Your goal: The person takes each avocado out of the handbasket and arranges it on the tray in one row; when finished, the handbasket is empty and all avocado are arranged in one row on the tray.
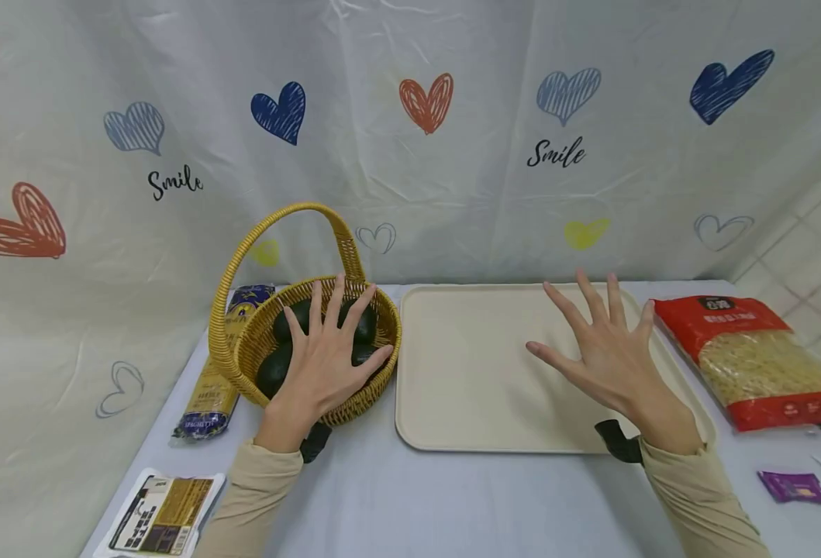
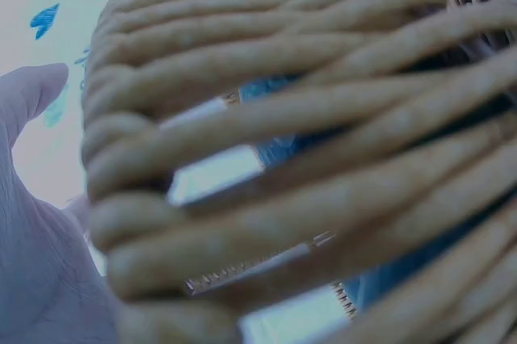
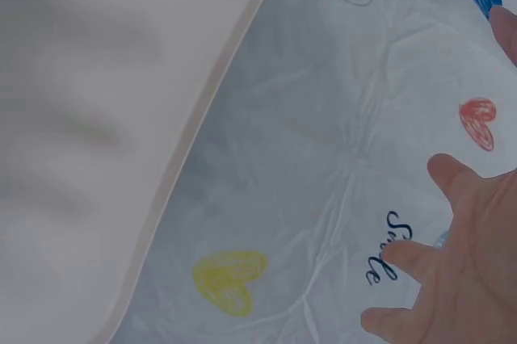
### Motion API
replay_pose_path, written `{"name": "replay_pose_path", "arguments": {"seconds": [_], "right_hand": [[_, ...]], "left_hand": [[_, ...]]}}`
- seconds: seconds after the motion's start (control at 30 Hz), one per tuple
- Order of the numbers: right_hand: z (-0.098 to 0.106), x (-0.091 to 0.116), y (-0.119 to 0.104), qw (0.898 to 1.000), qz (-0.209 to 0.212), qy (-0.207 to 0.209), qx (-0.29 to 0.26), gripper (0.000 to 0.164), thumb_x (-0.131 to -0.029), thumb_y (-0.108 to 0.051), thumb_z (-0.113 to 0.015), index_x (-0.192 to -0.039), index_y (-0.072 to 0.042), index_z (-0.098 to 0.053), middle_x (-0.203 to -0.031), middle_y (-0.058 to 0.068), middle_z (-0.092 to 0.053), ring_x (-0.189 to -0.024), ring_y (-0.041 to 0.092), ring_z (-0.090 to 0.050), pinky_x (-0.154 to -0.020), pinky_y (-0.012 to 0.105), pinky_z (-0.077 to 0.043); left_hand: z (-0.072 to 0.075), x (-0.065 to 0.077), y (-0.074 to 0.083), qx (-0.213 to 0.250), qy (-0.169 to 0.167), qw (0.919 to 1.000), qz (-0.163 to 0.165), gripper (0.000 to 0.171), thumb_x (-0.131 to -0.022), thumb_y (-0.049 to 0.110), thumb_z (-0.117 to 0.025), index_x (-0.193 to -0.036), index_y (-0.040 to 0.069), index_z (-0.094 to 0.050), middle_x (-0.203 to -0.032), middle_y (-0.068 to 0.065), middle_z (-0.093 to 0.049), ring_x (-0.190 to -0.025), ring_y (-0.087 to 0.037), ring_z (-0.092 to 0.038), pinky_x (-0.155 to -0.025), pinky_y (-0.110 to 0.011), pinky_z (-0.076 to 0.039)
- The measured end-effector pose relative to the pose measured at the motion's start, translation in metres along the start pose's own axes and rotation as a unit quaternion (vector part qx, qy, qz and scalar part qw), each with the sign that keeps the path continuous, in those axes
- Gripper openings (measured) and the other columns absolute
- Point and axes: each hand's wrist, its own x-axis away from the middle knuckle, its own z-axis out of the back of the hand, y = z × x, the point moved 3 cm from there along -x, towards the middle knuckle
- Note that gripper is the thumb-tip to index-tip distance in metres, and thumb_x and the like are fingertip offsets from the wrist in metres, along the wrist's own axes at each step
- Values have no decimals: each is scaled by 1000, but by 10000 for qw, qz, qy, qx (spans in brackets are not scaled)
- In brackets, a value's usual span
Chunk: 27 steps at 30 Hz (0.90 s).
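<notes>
My left hand (image 1: 324,360) hovers over a yellow woven basket (image 1: 364,407) with a tall arched handle, fingers spread wide and gripping nothing. Inside the basket, partly behind that hand, lie several dark green, avocado-like fruits (image 1: 274,368). In the left wrist view, the weave (image 2: 178,57) fills most of the picture, with part of the left hand (image 2: 40,263) at the edge. My right hand (image 1: 608,360), also spread and holding nothing, is above the right part of a cream tray (image 1: 466,364). The right wrist view shows this hand (image 3: 472,255) beside the tray's edge (image 3: 190,130).
A spaghetti packet (image 1: 204,395) lies left of the basket, partly behind it. Nearer the front left is a white-edged flat pouch (image 1: 162,515). Right of the tray sit a red pasta bag (image 1: 766,360) and a small purple packet (image 1: 794,487). A heart-printed curtain (image 1: 480,194) hangs behind.
</notes>
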Motion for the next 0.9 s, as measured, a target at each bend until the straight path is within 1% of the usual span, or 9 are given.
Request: {"name": "replay_pose_path", "arguments": {"seconds": [0.2,0.37,0.5,0.57,0.63,0.7,0.77,0.83,0.9], "right_hand": [[-4,-1,-1,10000,26,-60,9,89,-94,-68,-60,-167,-30,-27,-172,23,-13,-157,53,6,-104,90,10],[-7,-1,-5,9997,52,-234,-28,89,-94,-68,-61,-167,-32,-25,-172,22,-13,-157,52,6,-105,90,9],[-9,-1,-11,9995,160,-266,-65,89,-93,-67,-64,-166,-31,-28,-172,21,-15,-157,52,4,-106,89,8],[-8,-2,-15,9994,224,-264,-94,88,-93,-66,-65,-166,-30,-30,-172,21,-15,-157,53,2,-107,89,6],[-7,-2,-19,9991,288,-265,-154,87,-93,-64,-66,-165,-30,-31,-172,21,-17,-157,53,-1,-107,90,4],[-6,-3,-25,9988,374,-244,-212,86,-93,-62,-67,-165,-29,-33,-171,21,-19,-157,53,-4,-106,90,0],[-4,-3,-32,9982,491,-206,-268,84,-93,-60,-69,-164,-28,-35,-170,21,-21,-157,52,-7,-107,90,-2],[-2,-5,-39,9973,642,-143,-338,82,-93,-56,-72,-162,-27,-38,-169,21,-25,-157,51,-10,-108,89,-6],[-1,-6,-48,9957,823,-54,-415,80,-93,-51,-75,-160,-26,-40,-167,22,-28,-155,52,-15,-109,88,-11]], "left_hand": [[7,2,3,-27,-12,9999,-144,88,-98,67,-56,-169,36,-14,-176,-12,-3,-160,-40,7,-114,-84,-1],[35,18,10,297,252,9968,-703,86,-98,63,-60,-168,32,-21,-175,-11,-8,-161,-37,-3,-119,-77,-13],[72,41,14,671,813,9827,-1523,73,-104,61,-51,-164,22,-35,-171,-12,-24,-155,-35,-28,-120,-57,-36],[91,52,13,802,1295,9691,-1938,69,-106,59,-48,-157,13,-46,-163,-16,-37,-146,-36,-41,-119,-43,-41],[109,62,9,892,1830,9548,-2164,65,-106,55,-53,-148,4,-55,-152,-23,-47,-136,-39,-47,-119,-31,-39],[122,69,0,1070,2366,9405,-2191,66,-105,53,-58,-137,-4,-59,-142,-29,-51,-133,-40,-48,-119,-24,-30],[130,74,-14,1193,2670,9354,-1990,73,-103,55,-61,-136,-9,-57,-140,-32,-51,-136,-35,-45,-117,-26,-31],[132,77,-32,1301,2674,9414,-1591,81,-100,59,-62,-142,-9,-52,-143,-32,-47,-142,-25,-40,-117,-22,-32],[129,80,-51,1522,2384,9517,-1197,83,-100,57,-63,-151,-6,-44,-150,-27,-43,-145,-15,-37,-114,-15,-33]]}}
